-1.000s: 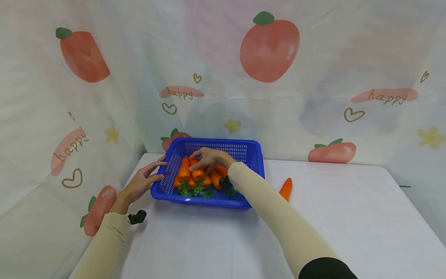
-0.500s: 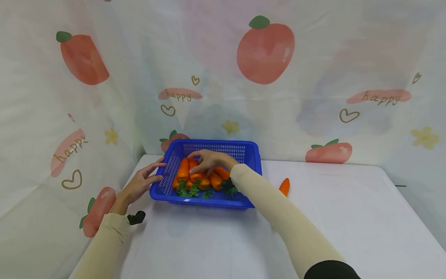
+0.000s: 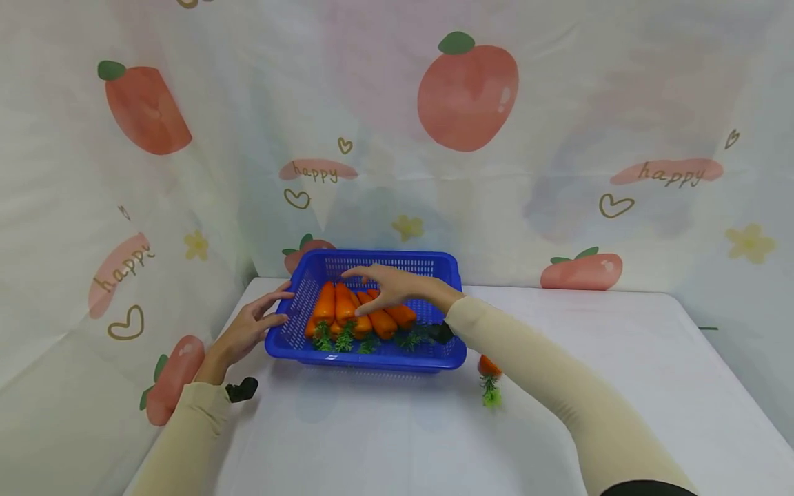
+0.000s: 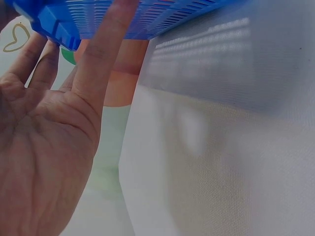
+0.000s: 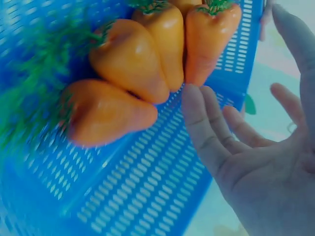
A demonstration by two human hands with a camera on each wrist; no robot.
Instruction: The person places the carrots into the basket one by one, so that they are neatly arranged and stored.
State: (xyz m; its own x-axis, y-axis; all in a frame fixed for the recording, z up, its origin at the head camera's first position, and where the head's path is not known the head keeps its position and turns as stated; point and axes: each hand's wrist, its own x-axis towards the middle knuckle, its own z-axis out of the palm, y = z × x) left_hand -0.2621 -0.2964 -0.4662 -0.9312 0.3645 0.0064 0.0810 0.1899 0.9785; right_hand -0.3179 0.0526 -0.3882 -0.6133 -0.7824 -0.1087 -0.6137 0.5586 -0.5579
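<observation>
A blue plastic basket with perforated walls stands on the table. Inside, several orange carrots with green leafy tops lie side by side, tips toward the back. My left hand touches the basket's left rim, its fingers and thumb fairly straight in the left wrist view. Over the carrots is my right hand, fingers spread and thumb apart. In the right wrist view its fingertips are near the carrots' tips, with nothing held. Another carrot lies on the table right of the basket, partly hidden by the right sleeve.
The table has a white cover. A printed cloth with fruit, hearts and "happy" lettering hangs behind and at the left, close to the basket's back. A dark wrist camera sticks out beside the left cuff.
My right hand has left the carrot it was on, rising and drawing right with fingers spread. Its sleeve now uncovers the table carrot's leafy end and hides its tip. The left hand stays put.
</observation>
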